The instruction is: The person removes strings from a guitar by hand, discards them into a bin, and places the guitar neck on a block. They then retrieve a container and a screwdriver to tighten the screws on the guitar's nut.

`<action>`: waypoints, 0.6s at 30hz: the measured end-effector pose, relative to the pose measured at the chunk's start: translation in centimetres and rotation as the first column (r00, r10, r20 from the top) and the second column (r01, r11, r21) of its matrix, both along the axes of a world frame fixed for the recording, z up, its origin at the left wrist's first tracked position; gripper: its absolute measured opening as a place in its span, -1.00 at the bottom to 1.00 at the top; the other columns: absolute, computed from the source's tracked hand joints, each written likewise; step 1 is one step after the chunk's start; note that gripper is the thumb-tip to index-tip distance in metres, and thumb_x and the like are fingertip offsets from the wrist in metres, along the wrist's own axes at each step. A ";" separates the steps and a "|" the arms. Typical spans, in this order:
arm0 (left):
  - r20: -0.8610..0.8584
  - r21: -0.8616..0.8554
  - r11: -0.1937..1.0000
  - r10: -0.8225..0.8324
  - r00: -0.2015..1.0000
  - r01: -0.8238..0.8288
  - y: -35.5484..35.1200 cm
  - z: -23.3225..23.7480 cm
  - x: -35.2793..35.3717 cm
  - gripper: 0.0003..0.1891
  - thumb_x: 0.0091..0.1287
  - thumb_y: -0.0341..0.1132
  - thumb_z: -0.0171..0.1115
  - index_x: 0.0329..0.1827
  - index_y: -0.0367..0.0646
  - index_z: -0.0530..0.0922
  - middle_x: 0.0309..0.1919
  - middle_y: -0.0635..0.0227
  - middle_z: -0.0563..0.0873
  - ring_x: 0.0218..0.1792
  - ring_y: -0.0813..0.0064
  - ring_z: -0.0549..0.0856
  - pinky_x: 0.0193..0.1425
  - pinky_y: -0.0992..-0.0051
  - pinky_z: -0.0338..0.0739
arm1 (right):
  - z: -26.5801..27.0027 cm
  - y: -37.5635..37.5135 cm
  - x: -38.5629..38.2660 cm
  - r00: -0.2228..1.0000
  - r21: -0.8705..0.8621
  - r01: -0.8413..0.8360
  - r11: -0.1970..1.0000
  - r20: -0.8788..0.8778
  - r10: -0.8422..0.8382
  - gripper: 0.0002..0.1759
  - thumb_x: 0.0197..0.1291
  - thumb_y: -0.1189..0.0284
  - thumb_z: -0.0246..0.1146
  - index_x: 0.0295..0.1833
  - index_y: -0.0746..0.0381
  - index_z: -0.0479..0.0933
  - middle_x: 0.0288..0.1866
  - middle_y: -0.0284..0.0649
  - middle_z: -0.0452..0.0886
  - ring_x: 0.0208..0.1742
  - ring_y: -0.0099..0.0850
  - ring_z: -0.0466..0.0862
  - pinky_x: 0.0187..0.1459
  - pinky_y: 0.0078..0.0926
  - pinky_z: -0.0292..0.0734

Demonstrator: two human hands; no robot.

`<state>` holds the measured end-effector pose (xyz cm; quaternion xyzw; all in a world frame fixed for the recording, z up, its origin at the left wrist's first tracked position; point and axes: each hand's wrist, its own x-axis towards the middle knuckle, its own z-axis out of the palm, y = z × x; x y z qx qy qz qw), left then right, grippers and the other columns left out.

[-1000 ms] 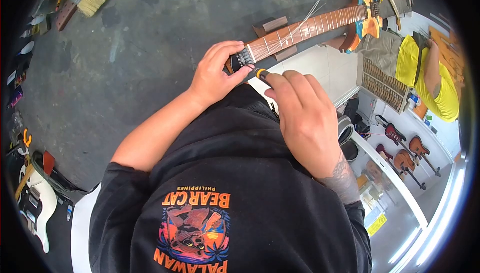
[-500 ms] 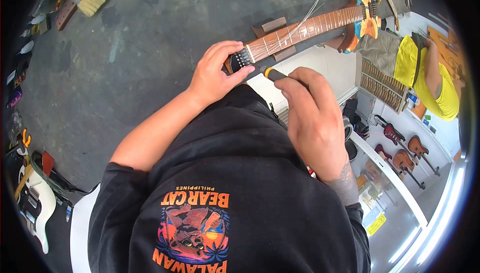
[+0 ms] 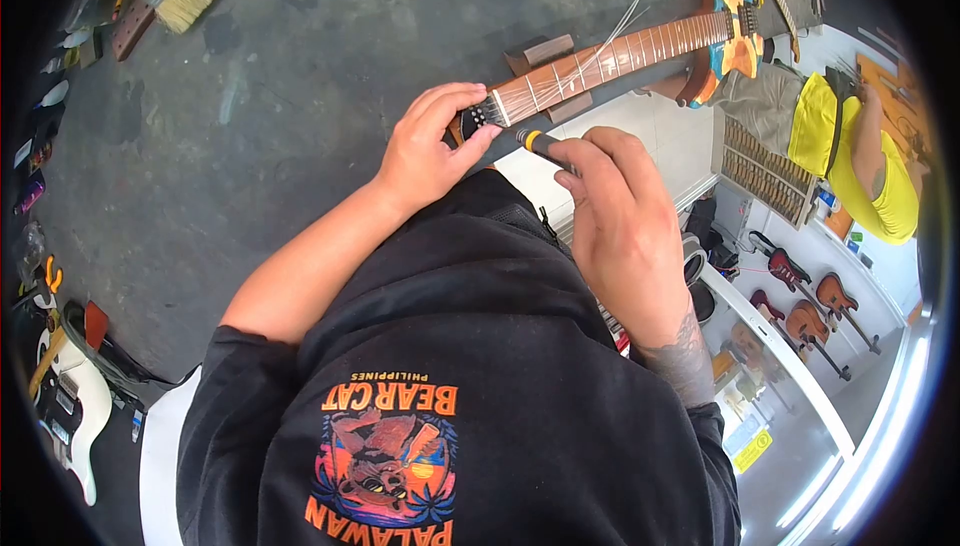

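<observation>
A: Working at which step?

B: Judged as close tool work at the headstock (image 3: 474, 124) of the guitar (image 3: 640, 45). Lying at the edge of the dark bench (image 3: 300, 96), crossing a brown support (image 3: 545, 51) under the neck

A: Fingers wide or narrow?

B: On the left hand (image 3: 420, 151), narrow, closed across the headstock. On the right hand (image 3: 630, 236), pinched round a yellow-banded driver (image 3: 545, 144), pointed toward the headstock. Cannot tell whether touching at the tip

A: Called for next, at a guess?

B: Probably a steady hold on the left, careful lining-up of the driver before any turn

A: Changed since the first frame?

B: Drawn back a little on the right, driver included. Tucked slightly inward at the left thumb. Much the same at the guitar, with loose strings (image 3: 625, 21) still fanned over the neck
</observation>
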<state>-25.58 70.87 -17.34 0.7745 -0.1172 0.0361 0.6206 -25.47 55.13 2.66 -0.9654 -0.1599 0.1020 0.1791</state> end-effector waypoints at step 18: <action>-0.056 -0.053 0.999 0.011 0.998 -0.014 -0.2 0.2 -0.2 -0.62 0.16 -0.46 0.54 0.03 -0.31 0.64 0.06 0.08 0.76 0.11 0.09 0.74 0.24 0.26 0.63 | 0.3 1.0 0.9 0.988 -0.101 -0.151 0.983 -0.020 0.150 -0.69 0.19 0.57 0.36 0.06 0.32 0.58 -0.13 -0.10 0.62 -0.14 -0.11 0.65 -0.12 -0.19 0.58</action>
